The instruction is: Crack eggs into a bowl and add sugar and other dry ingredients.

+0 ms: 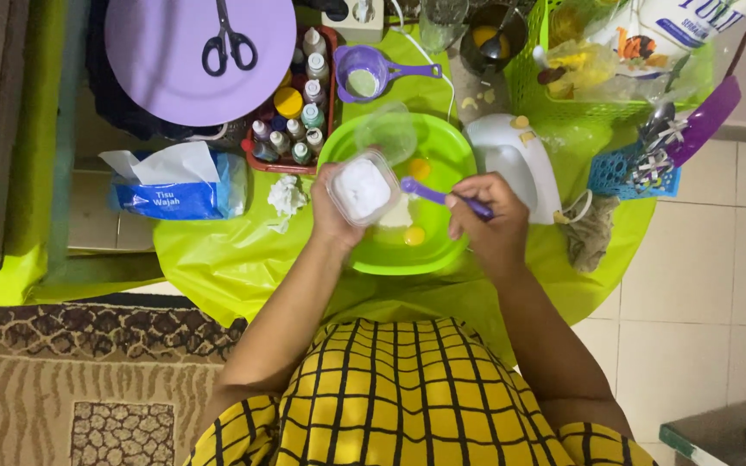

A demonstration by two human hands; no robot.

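Note:
My left hand holds a small clear tub of white powder over the left side of a green bowl. My right hand grips a purple spoon, whose head points left toward the tub. Inside the bowl lie two egg yolks and some white powder. A clear round lid rests on the bowl's far rim.
A white hand mixer lies right of the bowl. A tissue pack sits at left, a red tray of small bottles and a purple measuring cup behind. Scissors lie on a purple lid. A green basket stands at back right.

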